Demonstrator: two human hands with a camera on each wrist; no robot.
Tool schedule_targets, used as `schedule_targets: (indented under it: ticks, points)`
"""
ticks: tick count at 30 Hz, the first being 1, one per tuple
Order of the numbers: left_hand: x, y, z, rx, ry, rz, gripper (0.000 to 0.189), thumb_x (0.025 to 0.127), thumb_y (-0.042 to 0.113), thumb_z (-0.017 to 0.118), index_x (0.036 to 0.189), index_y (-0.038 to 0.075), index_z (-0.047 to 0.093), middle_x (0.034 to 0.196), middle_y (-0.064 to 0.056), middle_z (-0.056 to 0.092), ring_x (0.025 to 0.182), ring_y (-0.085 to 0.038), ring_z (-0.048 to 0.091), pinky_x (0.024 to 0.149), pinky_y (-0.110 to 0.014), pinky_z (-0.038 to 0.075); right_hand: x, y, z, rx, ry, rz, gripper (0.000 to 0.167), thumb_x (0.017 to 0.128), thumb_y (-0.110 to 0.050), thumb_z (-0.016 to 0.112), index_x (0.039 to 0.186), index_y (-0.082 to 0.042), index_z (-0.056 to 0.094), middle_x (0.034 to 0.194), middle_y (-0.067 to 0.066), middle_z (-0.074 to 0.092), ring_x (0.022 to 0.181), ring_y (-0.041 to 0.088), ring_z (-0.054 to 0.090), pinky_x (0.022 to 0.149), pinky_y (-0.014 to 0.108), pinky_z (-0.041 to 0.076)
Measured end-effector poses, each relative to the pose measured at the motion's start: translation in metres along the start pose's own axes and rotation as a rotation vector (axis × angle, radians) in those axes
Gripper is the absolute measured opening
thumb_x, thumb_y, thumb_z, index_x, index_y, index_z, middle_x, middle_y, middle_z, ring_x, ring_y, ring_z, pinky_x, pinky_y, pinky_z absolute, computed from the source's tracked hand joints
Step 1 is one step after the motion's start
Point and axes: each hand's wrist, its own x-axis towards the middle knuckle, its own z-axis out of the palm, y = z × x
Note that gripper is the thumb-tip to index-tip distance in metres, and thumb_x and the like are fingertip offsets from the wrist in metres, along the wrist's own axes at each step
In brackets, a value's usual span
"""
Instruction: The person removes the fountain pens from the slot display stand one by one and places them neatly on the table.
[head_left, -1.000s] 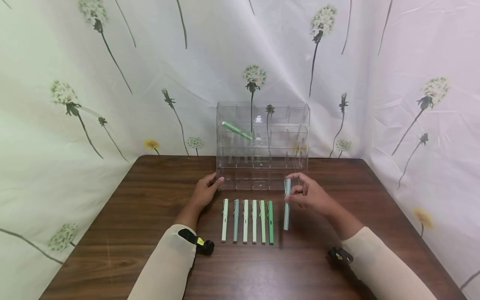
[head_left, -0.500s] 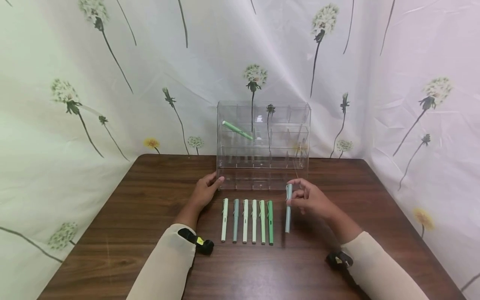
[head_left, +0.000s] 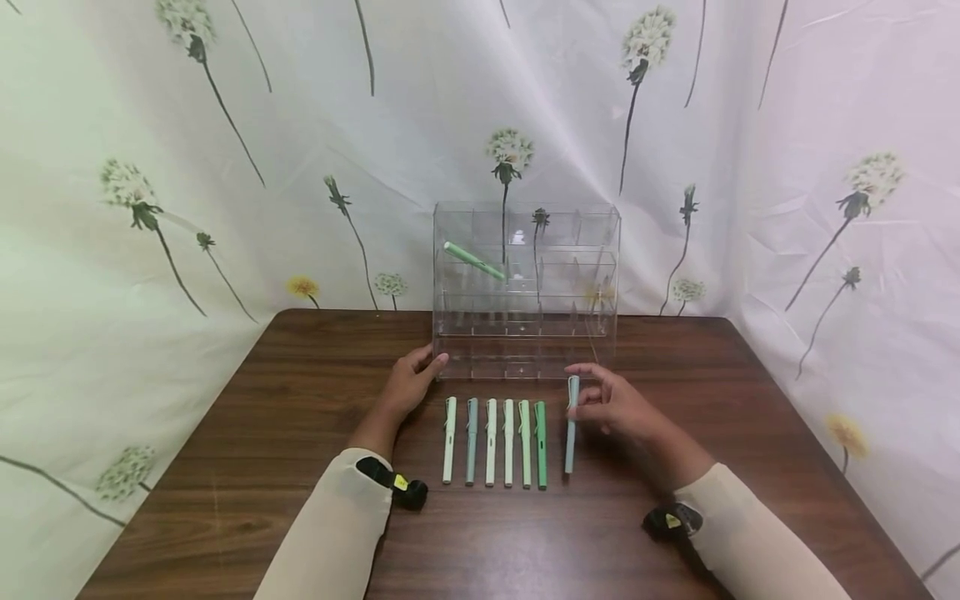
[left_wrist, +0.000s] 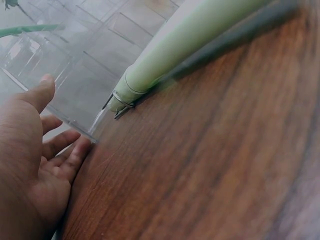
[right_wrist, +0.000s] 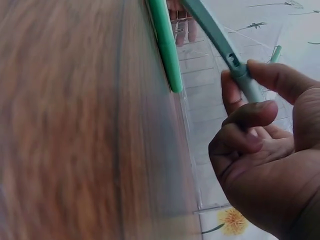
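In the head view my right hand (head_left: 621,410) pinches a light blue pen (head_left: 570,448) between thumb and fingers, clip end up, right of a row of pens. The right wrist view shows the pinch on this pen (right_wrist: 220,42) up close. My left hand (head_left: 409,383) touches the lower left corner of a clear tiered organizer (head_left: 558,318); in the left wrist view its fingers are loosely bent beside the organizer's edge and the thumb is raised. A green pen (head_left: 474,261) leans slantwise in the organizer's upper left part.
Several capped pens lie side by side before the organizer, from a pale pen (head_left: 450,442) and a grey-blue pen (head_left: 472,442) to a dark green pen (head_left: 542,446). The brown wooden table (head_left: 300,417) meets a flower-printed curtain (head_left: 420,125) behind.
My right hand has moved down and a little toward me with the light blue pen, away from the organizer's front. The left hand and the pen row have stayed put.
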Motion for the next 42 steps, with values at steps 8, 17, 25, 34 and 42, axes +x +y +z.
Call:
schedule_targets:
  ticks: [8,17,25,34,42]
  points:
    - [0.000,0.001,0.001,-0.019,0.007,0.009,0.066,0.112,0.048,0.062,0.165,0.011,0.049,0.160,-0.020,0.058,0.149,-0.040,0.055,0.124,-0.060,0.043,0.002,0.004,0.004,-0.073,-0.004,0.023,0.073,0.097,-0.004,0.079,0.162,-0.002,0.044,0.087,0.002,0.074,0.051,0.009,0.047,0.050,0.025,0.044]
    - [0.000,-0.002,-0.001,-0.025,-0.001,0.004,0.065,0.112,0.048,0.062,0.165,0.013,0.050,0.159,-0.019,0.059,0.149,-0.039,0.056,0.124,-0.060,0.043,0.006,0.013,0.012,-0.112,-0.030,0.007,0.073,0.097,-0.004,0.081,0.160,0.003,0.044,0.087,-0.001,0.070,0.051,0.007,0.044,0.049,0.024,0.043]
    - [0.001,-0.002,-0.001,-0.018,-0.005,-0.007,0.065,0.111,0.049,0.062,0.166,0.015,0.049,0.161,-0.019,0.057,0.151,-0.039,0.054,0.125,-0.059,0.042,0.006,0.017,0.013,-0.135,-0.041,0.011,0.075,0.095,-0.002,0.081,0.159,0.005,0.041,0.090,0.002,0.069,0.052,0.007,0.046,0.049,0.024,0.044]
    - [0.000,0.000,-0.001,-0.011,0.002,-0.011,0.065,0.112,0.048,0.061,0.166,0.013,0.049,0.163,-0.019,0.056,0.154,-0.039,0.051,0.128,-0.060,0.039,0.004,0.018,0.013,-0.250,-0.027,-0.028,0.066,0.093,-0.003,0.085,0.149,0.009,0.052,0.112,0.019,0.067,0.067,0.010,0.058,0.059,0.028,0.054]
    - [0.000,-0.001,0.000,-0.018,0.005,-0.009,0.065,0.111,0.048,0.063,0.165,0.013,0.051,0.163,-0.018,0.057,0.154,-0.038,0.051,0.128,-0.059,0.040,0.003,0.019,0.016,-0.242,-0.031,-0.037,0.068,0.091,-0.001,0.085,0.150,0.012,0.053,0.084,0.004,0.063,0.066,0.007,0.053,0.060,0.024,0.047]
